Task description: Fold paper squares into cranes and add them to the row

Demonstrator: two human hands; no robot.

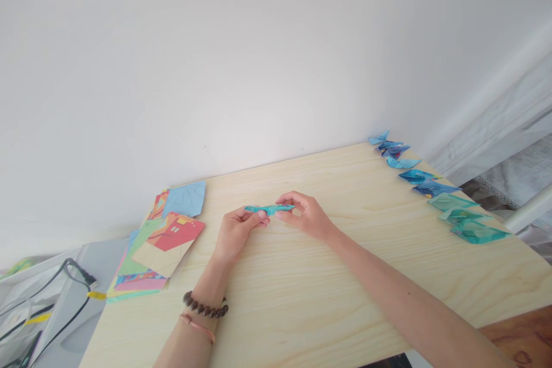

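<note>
A narrow folded strip of teal paper is held just above the light wooden table, near its middle. My left hand pinches the strip's left end with thumb and fingers closed on it; a bead bracelet and a thin cord sit on that wrist. My right hand pinches the right end, fingers curled over the paper.
A stack of coloured paper sheets lies at the table's left edge. A row of several folded blue and teal paper figures runs along the right edge. Black cables lie on a white surface left of the table. A white wall stands behind.
</note>
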